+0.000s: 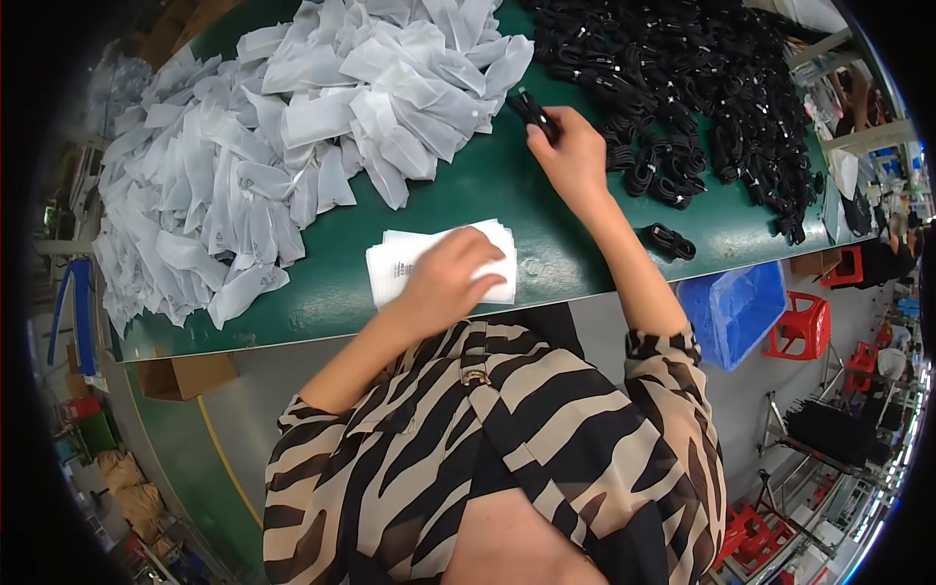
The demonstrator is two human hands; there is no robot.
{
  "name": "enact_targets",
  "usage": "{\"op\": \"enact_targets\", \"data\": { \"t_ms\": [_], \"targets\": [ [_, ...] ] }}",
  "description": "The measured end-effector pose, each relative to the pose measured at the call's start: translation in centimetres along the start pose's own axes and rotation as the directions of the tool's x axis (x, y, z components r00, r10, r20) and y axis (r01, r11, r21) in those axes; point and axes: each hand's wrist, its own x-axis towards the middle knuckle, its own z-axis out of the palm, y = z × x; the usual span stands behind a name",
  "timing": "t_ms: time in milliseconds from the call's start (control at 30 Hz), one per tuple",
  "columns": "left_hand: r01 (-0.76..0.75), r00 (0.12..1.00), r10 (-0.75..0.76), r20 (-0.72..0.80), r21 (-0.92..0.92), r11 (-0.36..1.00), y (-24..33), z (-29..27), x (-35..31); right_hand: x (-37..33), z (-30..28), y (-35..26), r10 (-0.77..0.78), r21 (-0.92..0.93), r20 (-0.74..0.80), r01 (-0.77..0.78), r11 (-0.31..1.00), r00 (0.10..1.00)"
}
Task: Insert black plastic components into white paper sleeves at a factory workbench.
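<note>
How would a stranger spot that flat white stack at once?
Find the big green table, then the middle of its near edge. The white stack lies there under the person's left hand. Unlike the jumbled white packets heaped nearby, it's flat and layered.

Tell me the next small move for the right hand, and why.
Probably bring the right hand toward the white stack: it grips a black cable bundle away from the stack, while the left hand is at the stack, seemingly ready to work with it.
</note>
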Motion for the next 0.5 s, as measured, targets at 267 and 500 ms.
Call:
{"op": "enact_targets", "data": {
  "t_ms": [267,500],
  "targets": [
    [0.046,0.997,-0.048,0.053,0.047,0.998,0.0,2.3,-0.9,-11.3,-8.4,-3.9,-0.068,0.132,0.120,0.052,0.990,0.990],
    [0.435,0.900,-0.418,0.122,-0.287,0.853,0.5,1.3,-0.6,-15.2,-9.7,-3.5,-0.300,-0.004,0.164,0.305,0.952,0.940]
  ]
}}
